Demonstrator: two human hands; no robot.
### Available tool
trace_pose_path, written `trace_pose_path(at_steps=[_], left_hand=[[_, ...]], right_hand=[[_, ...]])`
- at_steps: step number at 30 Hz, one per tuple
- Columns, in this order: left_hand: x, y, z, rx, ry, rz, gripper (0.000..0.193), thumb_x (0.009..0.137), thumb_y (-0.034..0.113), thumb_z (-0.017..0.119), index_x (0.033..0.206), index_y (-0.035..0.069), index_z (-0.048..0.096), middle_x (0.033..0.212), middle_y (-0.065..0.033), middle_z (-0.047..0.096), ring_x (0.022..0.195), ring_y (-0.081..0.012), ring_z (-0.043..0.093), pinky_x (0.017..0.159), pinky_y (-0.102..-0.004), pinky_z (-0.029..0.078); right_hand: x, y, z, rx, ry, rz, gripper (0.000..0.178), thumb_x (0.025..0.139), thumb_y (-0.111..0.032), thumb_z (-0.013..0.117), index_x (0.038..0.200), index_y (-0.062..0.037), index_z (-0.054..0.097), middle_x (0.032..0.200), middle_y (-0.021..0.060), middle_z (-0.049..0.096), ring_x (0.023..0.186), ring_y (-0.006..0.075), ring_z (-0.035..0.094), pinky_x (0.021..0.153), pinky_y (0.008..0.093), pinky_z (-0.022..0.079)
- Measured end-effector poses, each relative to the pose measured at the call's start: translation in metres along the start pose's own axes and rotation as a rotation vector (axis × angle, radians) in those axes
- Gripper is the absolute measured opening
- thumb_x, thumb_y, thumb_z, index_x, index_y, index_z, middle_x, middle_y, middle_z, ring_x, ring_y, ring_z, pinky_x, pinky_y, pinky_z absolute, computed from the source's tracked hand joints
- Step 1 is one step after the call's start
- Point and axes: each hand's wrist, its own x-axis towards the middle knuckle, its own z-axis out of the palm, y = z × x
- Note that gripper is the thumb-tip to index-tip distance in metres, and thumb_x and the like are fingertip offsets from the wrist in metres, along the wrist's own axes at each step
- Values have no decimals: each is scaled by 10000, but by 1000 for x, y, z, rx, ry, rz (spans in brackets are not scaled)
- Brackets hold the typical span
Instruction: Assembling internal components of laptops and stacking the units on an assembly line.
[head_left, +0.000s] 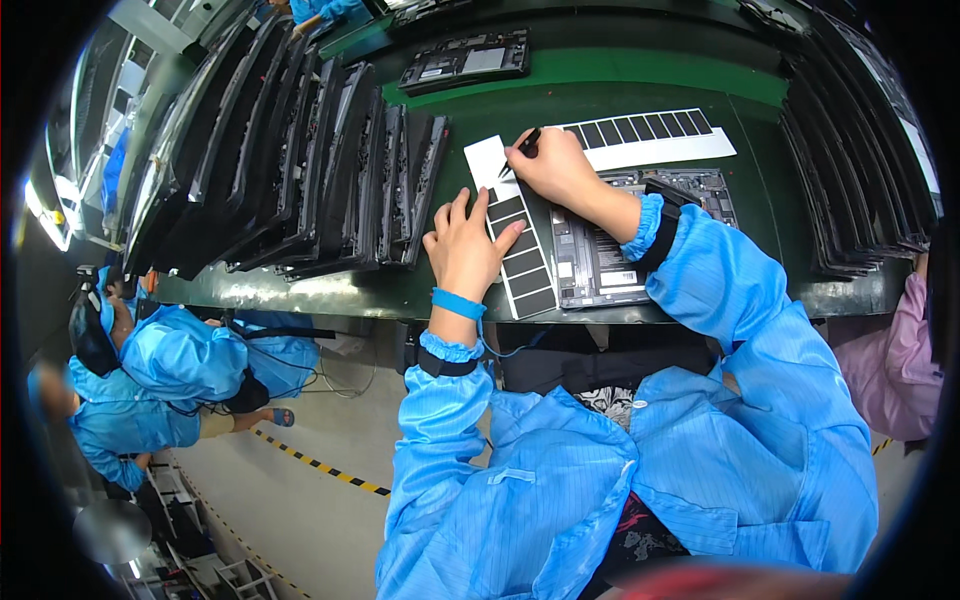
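My left hand [465, 248] lies open with fingers spread, holding down the edge of a white strip [487, 158] with black rectangular stickers [522, 263] in a row. A blue wrist strap [458, 304] circles that wrist. In my right hand [558, 168] is a pair of slim black tweezers [507, 168], pinched between the fingers with the tips down at the strip's bare white upper part. Beneath my right forearm sits an opened laptop base [590, 280] with its inner parts showing, partly hidden by the sleeve. A second sticker strip [660, 148] lies beyond it.
Many opened laptop bases stand upright in a row [300, 190] at left, and another row [845, 160] stands at right. One base [468, 62] lies flat at the back of the green table [610, 90]. People in blue [180, 350] and pink [890, 350] clothing are nearby.
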Motion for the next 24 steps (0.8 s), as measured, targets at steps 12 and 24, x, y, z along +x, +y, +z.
trace_pose_path(at_steps=[12, 24], left_hand=[[-2, -3, 5, 7, -6, 18, 694, 793, 574, 641, 1326, 140, 545, 1398, -125, 466, 1271, -317, 402, 930, -503, 362], [1, 3, 7, -19, -8, 28, 688, 785, 559, 658, 1317, 135, 552, 1405, -119, 456, 1280, -312, 393, 932, -512, 363]], right_hand=[[-4, -4, 5, -2, -77, 19, 266, 752, -262, 691, 780, 2, 709, 747, 205, 677, 729, 370, 669, 702, 410, 535], [-8, 4, -5, 518, 17, 12, 191, 772, -154, 689, 831, 26, 709, 715, 135, 696, 652, 189, 688, 614, 296, 541]])
